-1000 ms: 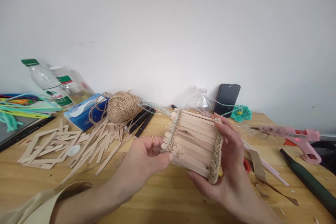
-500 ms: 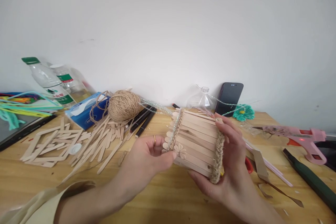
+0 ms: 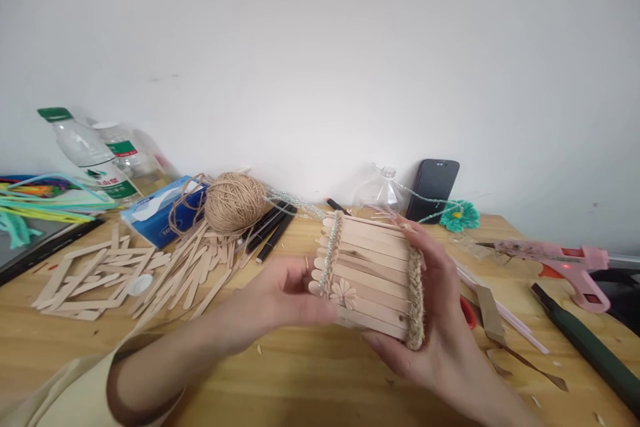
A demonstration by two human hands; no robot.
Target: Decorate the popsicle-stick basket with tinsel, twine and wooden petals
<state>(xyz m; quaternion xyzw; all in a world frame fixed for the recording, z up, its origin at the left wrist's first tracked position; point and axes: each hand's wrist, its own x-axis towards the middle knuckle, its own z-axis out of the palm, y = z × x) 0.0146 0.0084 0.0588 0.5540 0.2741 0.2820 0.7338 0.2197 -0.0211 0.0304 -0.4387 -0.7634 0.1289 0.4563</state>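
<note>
A craft-stick box (image 3: 373, 270), its side built of wooden sticks laid edge to edge, is held tilted above the table. Braided twine (image 3: 416, 300) trims its right end, and twine with a glittery strand (image 3: 330, 257) runs near the rounded stick ends on the left. A small wooden flower (image 3: 344, 294) sits at the lower left. My right hand (image 3: 443, 327) grips the right end, fingers on the top edge and thumb below. My left hand (image 3: 280, 300) is closed at the lower left corner, its thumb along the bottom edge; its fingertips are hidden behind the box.
Left lie loose craft sticks (image 3: 195, 267), a twine ball (image 3: 236, 201), a blue packet (image 3: 165, 210), black markers (image 3: 270, 237) and bottles (image 3: 95, 153). Right are a phone (image 3: 433, 190), a teal pom-pom flower (image 3: 459, 215), a pink glue gun (image 3: 570, 263) and a dark green tool (image 3: 585, 340).
My left thumb has slid off the wooden flower down to the box's lower edge. The box has turned slightly in my hands, while the right hand keeps its grip.
</note>
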